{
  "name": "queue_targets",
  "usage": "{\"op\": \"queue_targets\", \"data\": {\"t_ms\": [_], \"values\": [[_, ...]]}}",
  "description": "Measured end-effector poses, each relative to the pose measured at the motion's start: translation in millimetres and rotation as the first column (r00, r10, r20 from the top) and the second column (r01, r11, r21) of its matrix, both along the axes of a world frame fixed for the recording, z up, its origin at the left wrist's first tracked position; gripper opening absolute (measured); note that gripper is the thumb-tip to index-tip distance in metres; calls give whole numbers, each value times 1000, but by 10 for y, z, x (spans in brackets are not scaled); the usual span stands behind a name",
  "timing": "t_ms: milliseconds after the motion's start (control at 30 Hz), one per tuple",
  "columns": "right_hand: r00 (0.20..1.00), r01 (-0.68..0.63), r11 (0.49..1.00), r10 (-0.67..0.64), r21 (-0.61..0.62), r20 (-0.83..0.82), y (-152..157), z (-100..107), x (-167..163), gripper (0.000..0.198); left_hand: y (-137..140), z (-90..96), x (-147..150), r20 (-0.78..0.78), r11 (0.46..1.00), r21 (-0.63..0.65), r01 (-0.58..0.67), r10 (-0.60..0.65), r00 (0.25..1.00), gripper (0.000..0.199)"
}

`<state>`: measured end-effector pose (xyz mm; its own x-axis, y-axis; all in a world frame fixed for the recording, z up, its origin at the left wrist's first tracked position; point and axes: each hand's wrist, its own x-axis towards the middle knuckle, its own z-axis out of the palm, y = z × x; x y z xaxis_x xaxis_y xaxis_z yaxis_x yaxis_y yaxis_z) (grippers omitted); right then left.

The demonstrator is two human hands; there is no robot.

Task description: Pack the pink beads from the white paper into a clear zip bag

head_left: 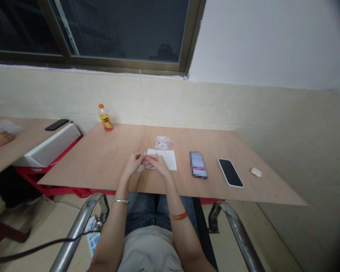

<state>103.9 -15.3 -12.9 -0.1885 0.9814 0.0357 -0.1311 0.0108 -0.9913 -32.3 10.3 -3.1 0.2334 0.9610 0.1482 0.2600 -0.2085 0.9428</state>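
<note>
Evidently the handling is midway: a small pinkish piece point(147, 164) is up between the two hands and not set down, so that much is unfinished. A clear packet with pink bits point(162, 143) lies untouched at the far edge of the white sheet point(170, 160), and whether its contents count as done or left cannot be told. No finished result shows on the visible part of the sheet.

The left hand point(133, 164) has its fingers curled, thumb and forefinger brought nearly together on the piece's left side. The right hand point(160, 164) reaches in from the other side, fingers bent and tips drawn close in what looks like a pinch on the same piece. At this size the exact grip is hard to make out. The piece is just above the sheet's left part, near the wooden tabletop's point(82, 162) front edge.
</note>
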Motion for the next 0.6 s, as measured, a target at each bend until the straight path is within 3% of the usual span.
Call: {"op": "queue_targets", "data": {"t_ms": [233,500,600], "values": [[999,-28,995,29,91,-13,0,5,-16,20,-8,-44,34,-7,999,39,0,1,1000,37],[942,299,939,-318,171,103,40,-112,78,11,-64,23,29,-23,998,62,16,-14,1000,31],[928,322,915,-356,243,108,33,-101,141,7,-108,65,61,-33,996,84,22,-20,999,30]]}}
